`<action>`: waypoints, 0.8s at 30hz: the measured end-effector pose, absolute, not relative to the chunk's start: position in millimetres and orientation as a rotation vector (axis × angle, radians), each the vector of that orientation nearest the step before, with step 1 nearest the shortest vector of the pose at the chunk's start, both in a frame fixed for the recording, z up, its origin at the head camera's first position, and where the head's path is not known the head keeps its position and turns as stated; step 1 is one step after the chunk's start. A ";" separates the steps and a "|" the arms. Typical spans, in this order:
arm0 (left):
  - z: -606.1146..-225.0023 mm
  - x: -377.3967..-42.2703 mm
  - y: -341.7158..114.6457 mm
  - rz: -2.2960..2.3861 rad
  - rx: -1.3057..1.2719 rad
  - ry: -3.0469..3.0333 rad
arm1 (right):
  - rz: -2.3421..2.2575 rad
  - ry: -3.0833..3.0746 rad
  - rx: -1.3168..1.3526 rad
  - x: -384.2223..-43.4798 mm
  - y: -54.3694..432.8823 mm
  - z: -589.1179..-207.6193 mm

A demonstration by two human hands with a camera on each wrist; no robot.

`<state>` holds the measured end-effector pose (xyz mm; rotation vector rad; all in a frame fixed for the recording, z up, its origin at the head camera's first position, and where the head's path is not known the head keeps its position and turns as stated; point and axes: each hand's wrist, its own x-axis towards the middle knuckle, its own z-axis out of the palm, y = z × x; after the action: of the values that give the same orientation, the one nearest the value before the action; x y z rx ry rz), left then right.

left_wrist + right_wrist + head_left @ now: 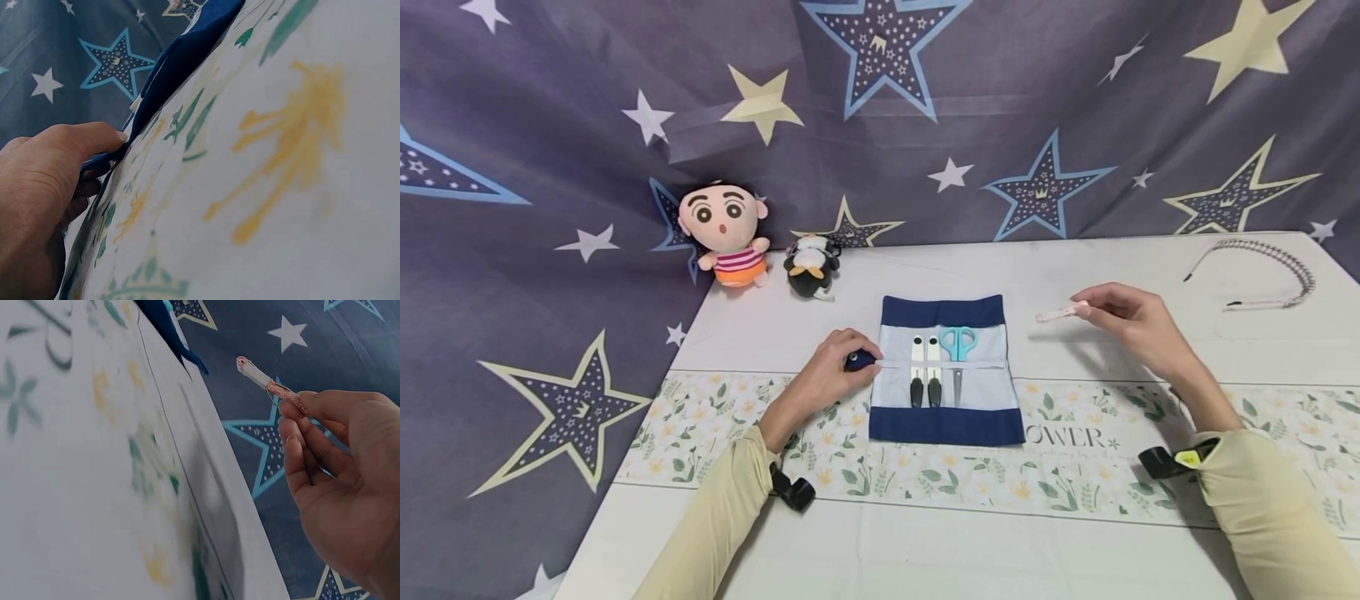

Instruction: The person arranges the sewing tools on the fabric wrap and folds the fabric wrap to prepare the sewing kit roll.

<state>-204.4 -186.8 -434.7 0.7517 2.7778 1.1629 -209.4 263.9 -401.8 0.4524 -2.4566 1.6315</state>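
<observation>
A navy-edged cloth tool roll [946,427] lies unfolded on the table, its pale inside facing up. Under its elastic strip sit two slim white tools [917,358] with black ends and a pair of teal-handled scissors [958,343]. At the roll's left edge, my left hand [831,367] pinches its navy tab [859,360], which bears a snap. To the right of the roll, above the table, my right hand [1138,325] pinches a small skein of reddish-pink thread [284,394] with a white band between thumb and fingers.
A soft doll [730,237] in striped clothes and a plush penguin [811,268] are at the back left. A beaded headband [1300,267] lies at the back right. Behind the table hangs a star-patterned curtain [895,158]. A floral strip [940,483] crosses the tabletop.
</observation>
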 end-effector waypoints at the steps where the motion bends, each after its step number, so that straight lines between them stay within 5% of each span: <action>1: -434.5 -204.2 -186.9 1.163 0.752 2.778 | 1.639 -2.449 0.472 -210.8 261.2 -401.4; 24: -434.5 -204.2 -186.3 1.161 0.779 2.790 | 1.737 -2.501 0.719 -232.1 197.4 -398.8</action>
<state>-204.2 -186.3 -434.5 0.7794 2.7903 1.1615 -232.1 197.4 -398.8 0.7192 -2.5007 1.7371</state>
